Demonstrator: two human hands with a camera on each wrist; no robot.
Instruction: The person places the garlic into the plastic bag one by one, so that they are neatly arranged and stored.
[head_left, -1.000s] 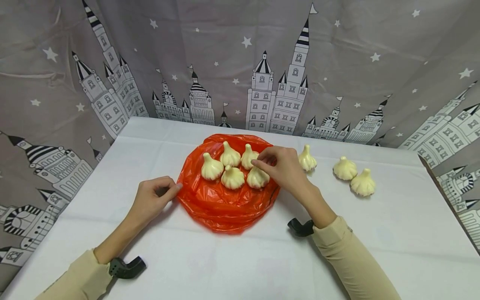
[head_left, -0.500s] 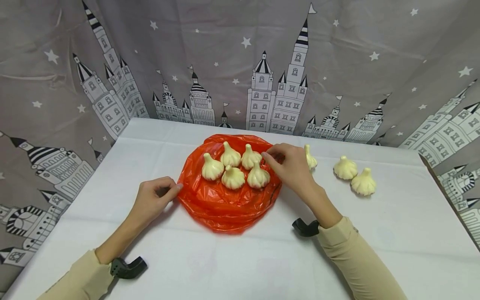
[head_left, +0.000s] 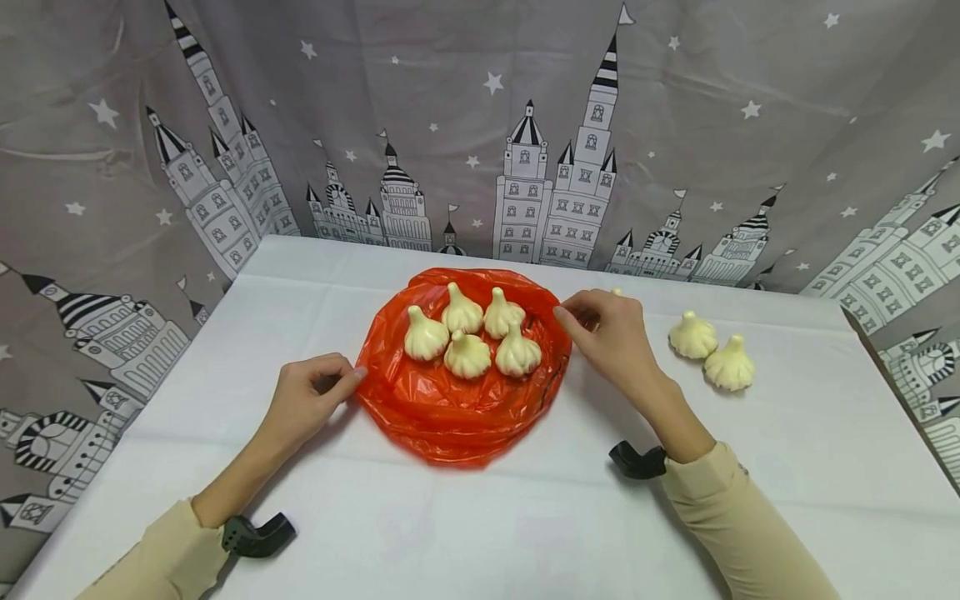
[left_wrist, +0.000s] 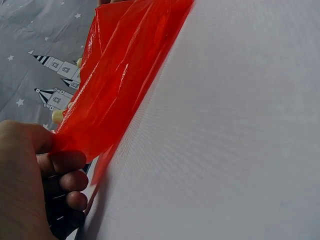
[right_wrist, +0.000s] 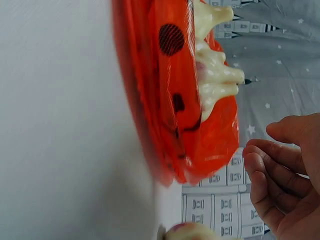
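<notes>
A red plastic bag (head_left: pixel 450 429), its mouth spread wide and rolled down, lies mid-table with several pale garlic bulbs (head_left: pixel 467 357) standing in it. On its left side my left hand (head_left: pixel 307 396) pinches the rim between thumb and index finger; the left wrist view shows the red film (left_wrist: pixel 117 75) stretching away from that pinch. By the bag's right rim is my right hand (head_left: pixel 611 333), holding nothing. In the right wrist view its fingers (right_wrist: pixel 280 182) are loosely bent, with a gap to the bag. Behind this hand a garlic bulb (head_left: pixel 617 292) is mostly hidden.
Farther right on the white tabletop (head_left: pixel 795 433) sit two more bulbs, one garlic bulb (head_left: pixel 692 335) touching the nearer garlic bulb (head_left: pixel 729 363). A grey curtain (head_left: pixel 450 75) printed with castles rises behind the table. Each wrist carries a black mount, like the right-hand mount (head_left: pixel 637 460).
My right hand has drawn back to the right, off the front right garlic bulb in the bag and out to the rim. My left hand has kept its place.
</notes>
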